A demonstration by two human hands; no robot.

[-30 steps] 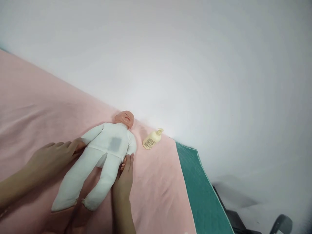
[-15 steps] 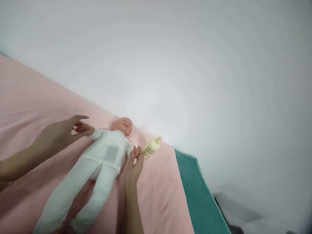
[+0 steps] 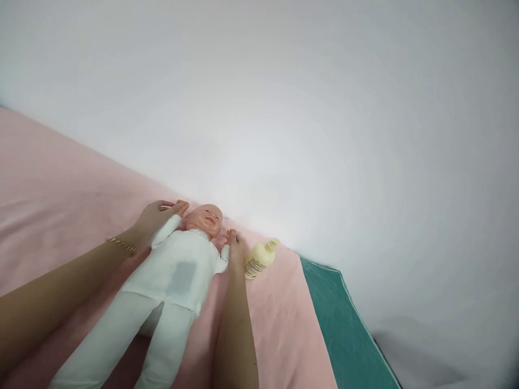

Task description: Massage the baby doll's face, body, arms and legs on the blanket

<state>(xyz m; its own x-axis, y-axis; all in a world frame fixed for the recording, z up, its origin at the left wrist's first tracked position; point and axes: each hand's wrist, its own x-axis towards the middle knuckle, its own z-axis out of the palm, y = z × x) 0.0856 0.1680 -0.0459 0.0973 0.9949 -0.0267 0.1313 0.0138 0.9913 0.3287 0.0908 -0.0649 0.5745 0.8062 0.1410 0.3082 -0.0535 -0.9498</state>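
A baby doll (image 3: 174,275) in a white top and white trousers lies on its back, with a grey square patch on its chest. Both its arms are bent up beside its head. My left hand (image 3: 160,214), below a beaded bracelet (image 3: 121,245), is closed on the doll's hand at the left of the head. My right hand (image 3: 237,249) grips the doll's other hand, thumb on top, to the right of the head. Just right of that hand stands a pale yellow pump bottle (image 3: 259,259) with printed text. The doll's feet are out of the frame.
A pink cloth (image 3: 279,329) lies under the doll. At the right the cloth ends, and a green surface (image 3: 344,319) shows with its edge beyond. A white wall (image 3: 308,108) rises behind, close to the doll's head.
Both my hands have moved up with the doll's hands, from out at its sides to beside its head. The view has shifted slightly.
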